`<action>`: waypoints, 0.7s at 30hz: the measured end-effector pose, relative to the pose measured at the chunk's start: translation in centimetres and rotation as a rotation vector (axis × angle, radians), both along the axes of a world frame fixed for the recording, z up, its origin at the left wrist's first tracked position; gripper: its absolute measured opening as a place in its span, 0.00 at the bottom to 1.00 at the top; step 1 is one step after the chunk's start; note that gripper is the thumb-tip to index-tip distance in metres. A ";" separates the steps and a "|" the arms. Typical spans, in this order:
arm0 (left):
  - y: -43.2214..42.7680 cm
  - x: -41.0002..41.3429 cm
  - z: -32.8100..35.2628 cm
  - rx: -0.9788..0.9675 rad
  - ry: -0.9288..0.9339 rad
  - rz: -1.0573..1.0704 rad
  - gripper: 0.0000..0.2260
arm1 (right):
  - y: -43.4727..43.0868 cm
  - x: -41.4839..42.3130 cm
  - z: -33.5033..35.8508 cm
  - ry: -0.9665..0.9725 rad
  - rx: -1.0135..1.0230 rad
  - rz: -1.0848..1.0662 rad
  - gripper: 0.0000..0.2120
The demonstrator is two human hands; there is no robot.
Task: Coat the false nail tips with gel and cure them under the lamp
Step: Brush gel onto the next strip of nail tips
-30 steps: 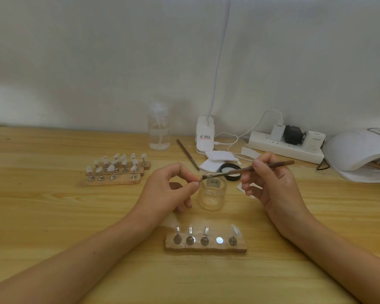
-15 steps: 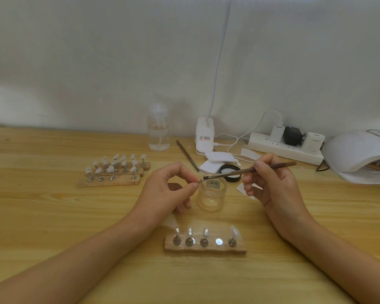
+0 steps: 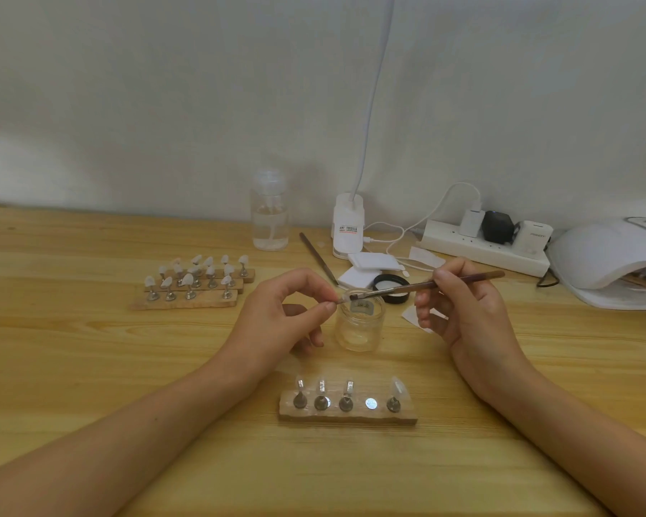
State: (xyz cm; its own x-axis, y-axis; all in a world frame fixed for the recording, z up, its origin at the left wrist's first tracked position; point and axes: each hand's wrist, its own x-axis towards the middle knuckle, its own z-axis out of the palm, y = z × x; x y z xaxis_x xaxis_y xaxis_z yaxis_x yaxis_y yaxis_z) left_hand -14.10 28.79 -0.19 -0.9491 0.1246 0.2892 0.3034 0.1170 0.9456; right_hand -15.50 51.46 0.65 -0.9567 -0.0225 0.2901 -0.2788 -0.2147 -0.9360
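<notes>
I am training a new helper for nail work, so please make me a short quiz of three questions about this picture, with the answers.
1. True or false: the right hand holds the brush, and the left hand pinches a small piece at its bristles.
2. On the near wooden holder, which place has no stand? A) first from the left B) fourth from the left C) fifth from the left
3. Fill in: the curing lamp sits at the ___ edge of the table.
Key: 1 true; 2 B; 3 right.
</notes>
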 end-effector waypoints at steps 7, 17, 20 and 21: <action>0.0 0.0 0.0 -0.003 0.012 -0.008 0.05 | -0.1 0.0 -0.1 0.007 0.043 -0.006 0.06; -0.1 0.0 -0.2 0.000 0.044 -0.025 0.04 | 0.0 -0.2 -0.1 -0.009 -0.010 -0.022 0.07; 0.0 0.0 -0.2 -0.001 0.048 -0.026 0.04 | 0.0 0.0 0.1 0.018 -0.021 0.052 0.07; 0.0 0.0 -0.2 0.000 0.049 -0.026 0.05 | 0.0 0.1 0.1 0.022 0.003 0.067 0.07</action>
State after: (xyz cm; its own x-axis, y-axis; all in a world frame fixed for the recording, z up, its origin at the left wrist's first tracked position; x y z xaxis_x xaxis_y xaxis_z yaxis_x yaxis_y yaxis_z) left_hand -14.13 28.76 -0.42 -0.9305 0.1489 0.3347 0.3519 0.1089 0.9297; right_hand -15.43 51.43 0.78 -0.9463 -0.0868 0.3113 -0.2849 -0.2308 -0.9304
